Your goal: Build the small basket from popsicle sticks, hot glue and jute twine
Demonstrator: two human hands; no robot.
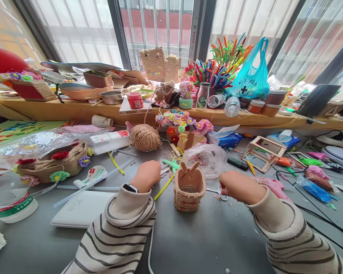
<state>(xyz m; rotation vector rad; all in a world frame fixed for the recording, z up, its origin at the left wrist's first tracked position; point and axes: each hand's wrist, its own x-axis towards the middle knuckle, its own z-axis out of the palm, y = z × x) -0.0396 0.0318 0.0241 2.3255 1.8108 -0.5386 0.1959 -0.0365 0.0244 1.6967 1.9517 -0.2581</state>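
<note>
A small basket [189, 190] wrapped in twine, with red trim and two ear-like loops on its rim, stands upright between my hands. My left hand [147, 176] is a closed fist on the table to its left, beside a green-yellow strip [163, 187]; nothing shows in it. To the basket's right, my right hand [238, 186] is also closed, fingers curled down and partly hidden. Small scissors [223, 195] lie by its fingertips; I see no grip on them. Behind the basket are a light green cross-shaped piece [172, 165] and a clear plastic bag [207, 160] of small beads.
A twine ball [145, 137] and a flower-filled box [188, 139] stand behind. A white power bank [78, 210] and a twine boat-shaped basket [55, 161] are at left. At right lie a pink glue gun [274, 186], a wooden frame [264, 152] and cables.
</note>
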